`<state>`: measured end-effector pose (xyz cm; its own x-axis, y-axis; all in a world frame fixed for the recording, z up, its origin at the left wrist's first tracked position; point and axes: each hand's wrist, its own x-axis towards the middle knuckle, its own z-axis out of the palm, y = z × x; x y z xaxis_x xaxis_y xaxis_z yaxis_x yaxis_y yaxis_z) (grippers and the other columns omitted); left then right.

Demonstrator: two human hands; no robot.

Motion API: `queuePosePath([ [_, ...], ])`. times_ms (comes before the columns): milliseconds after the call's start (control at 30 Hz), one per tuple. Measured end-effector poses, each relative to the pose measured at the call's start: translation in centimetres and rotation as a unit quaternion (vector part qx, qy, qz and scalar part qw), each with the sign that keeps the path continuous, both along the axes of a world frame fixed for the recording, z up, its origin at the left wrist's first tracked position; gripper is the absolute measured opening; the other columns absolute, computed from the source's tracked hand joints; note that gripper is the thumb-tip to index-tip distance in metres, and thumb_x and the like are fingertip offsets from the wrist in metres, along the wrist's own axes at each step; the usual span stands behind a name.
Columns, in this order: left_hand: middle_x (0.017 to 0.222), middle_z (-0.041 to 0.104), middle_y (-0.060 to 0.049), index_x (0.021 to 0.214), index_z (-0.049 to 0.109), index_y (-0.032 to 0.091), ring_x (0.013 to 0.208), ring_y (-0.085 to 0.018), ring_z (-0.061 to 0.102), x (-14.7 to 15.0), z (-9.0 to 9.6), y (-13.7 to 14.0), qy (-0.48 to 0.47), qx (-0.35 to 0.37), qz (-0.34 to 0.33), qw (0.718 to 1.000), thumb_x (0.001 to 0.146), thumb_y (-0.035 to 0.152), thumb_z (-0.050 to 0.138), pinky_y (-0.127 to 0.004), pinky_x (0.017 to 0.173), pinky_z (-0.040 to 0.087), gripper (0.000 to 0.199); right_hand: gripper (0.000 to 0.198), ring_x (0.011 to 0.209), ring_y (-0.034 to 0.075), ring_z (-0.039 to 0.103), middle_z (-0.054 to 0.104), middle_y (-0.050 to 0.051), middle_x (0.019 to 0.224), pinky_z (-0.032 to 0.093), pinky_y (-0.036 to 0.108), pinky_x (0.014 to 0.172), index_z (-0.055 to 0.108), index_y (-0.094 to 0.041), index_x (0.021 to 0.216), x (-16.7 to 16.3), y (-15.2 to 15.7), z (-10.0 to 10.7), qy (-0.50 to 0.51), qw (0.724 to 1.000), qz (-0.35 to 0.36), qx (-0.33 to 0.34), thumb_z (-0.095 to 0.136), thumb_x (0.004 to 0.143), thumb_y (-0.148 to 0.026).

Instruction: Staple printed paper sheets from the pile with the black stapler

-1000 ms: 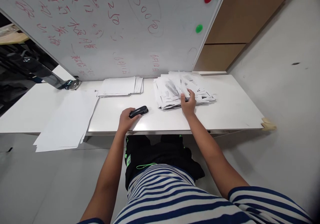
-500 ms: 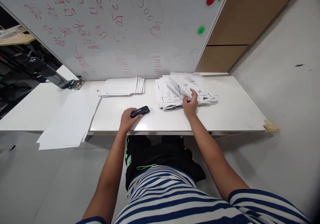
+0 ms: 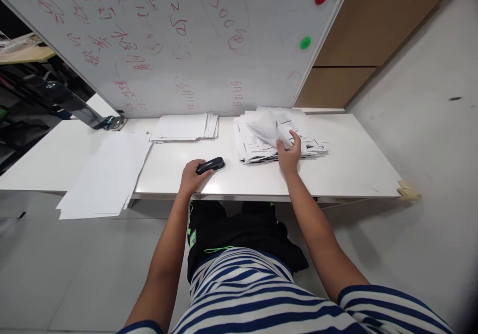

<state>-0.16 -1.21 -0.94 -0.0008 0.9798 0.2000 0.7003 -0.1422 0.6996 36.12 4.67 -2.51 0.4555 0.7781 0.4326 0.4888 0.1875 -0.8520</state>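
Observation:
My left hand [image 3: 191, 177] is closed around the rear end of a black stapler [image 3: 212, 165], which lies on the white table near its front edge. At the front of a messy pile of printed papers [image 3: 254, 150], my right hand [image 3: 289, 155] grips the near edge of a top sheet of paper [image 3: 264, 125]. That sheet is bent up and curls leftward over the pile. The part of it between my thumb and fingers is partly hidden.
A neat stack of paper [image 3: 179, 127] lies by the whiteboard [image 3: 209, 65]. Large white sheets [image 3: 104, 174] overhang the table's [image 3: 343, 174] front edge on the left. Behind them a clear bottle-like object [image 3: 82, 110] lies tilted. Cardboard boxes [image 3: 377, 25] stand behind on the right.
My right hand has shifted slightly to the right, and the sheet in it curls up more. My left hand and the stapler have stayed nearly still. The camera view has moved a little.

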Motion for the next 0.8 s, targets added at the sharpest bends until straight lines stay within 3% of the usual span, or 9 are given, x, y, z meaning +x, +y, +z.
queuePosePath([
  [167,0.121,0.069,-0.008,0.11,0.065,0.024,0.118,-0.03,0.061,-0.1,0.0,0.0,0.0,0.0,0.0,1.0,0.079,0.049,0.073,-0.045,0.101,0.049,0.041,0.059,0.137,0.026,0.051,0.052,0.014,0.147,0.041,0.049,0.116,0.046,-0.02,0.141,0.2,0.1,0.1,0.055,0.998,-0.001,0.013,0.057,0.088,-0.045],
  [467,0.12,0.068,-0.009,0.111,0.065,0.025,0.118,-0.031,0.061,-0.2,-0.1,0.2,0.001,-0.015,0.009,1.0,0.078,0.052,0.073,-0.045,0.1,0.049,0.043,0.054,0.131,0.026,0.056,0.056,0.017,0.139,0.049,0.049,0.108,0.046,-0.017,0.139,0.9,0.8,0.4,0.032,0.996,-0.077,0.024,0.048,0.094,-0.046],
  [567,0.122,0.066,-0.01,0.115,0.063,0.025,0.119,-0.031,0.06,-0.3,-0.4,0.3,0.009,-0.002,0.002,1.0,0.08,0.051,0.072,-0.046,0.102,0.049,0.045,0.048,0.13,0.026,0.057,0.057,0.015,0.137,0.048,0.05,0.11,0.047,-0.019,0.136,0.2,0.2,2.0,-0.001,0.992,-0.115,0.052,0.048,0.095,-0.043],
  [667,0.139,0.057,-0.015,0.131,0.054,0.022,0.135,-0.034,0.05,-0.1,-0.2,-0.1,0.032,0.059,0.002,0.998,0.078,0.049,0.076,-0.05,0.112,0.042,0.063,0.047,0.132,0.026,0.055,0.053,0.016,0.138,0.048,0.05,0.11,0.044,-0.02,0.137,-1.1,-1.3,4.7,0.004,0.988,-0.117,0.099,0.048,0.095,-0.042],
  [733,0.146,0.051,-0.017,0.137,0.048,0.021,0.143,-0.035,0.042,0.5,0.6,-0.9,0.044,0.117,0.006,0.992,0.078,0.048,0.078,-0.053,0.119,0.034,0.071,0.052,0.133,0.027,0.055,0.05,0.016,0.141,0.051,0.049,0.109,0.04,-0.021,0.141,-2.2,-3.0,6.7,0.001,0.991,-0.062,0.118,0.05,0.095,-0.043],
  [800,0.145,0.052,-0.017,0.138,0.047,0.022,0.144,-0.034,0.041,1.4,1.9,-2.1,0.014,0.156,0.01,0.988,0.083,0.047,0.074,-0.053,0.12,0.033,0.067,0.059,0.133,0.027,0.056,0.048,0.015,0.144,0.053,0.049,0.107,0.034,-0.024,0.147,-3.4,-5.0,8.8,-0.03,0.993,0.024,0.113,0.052,0.095,-0.044],
])
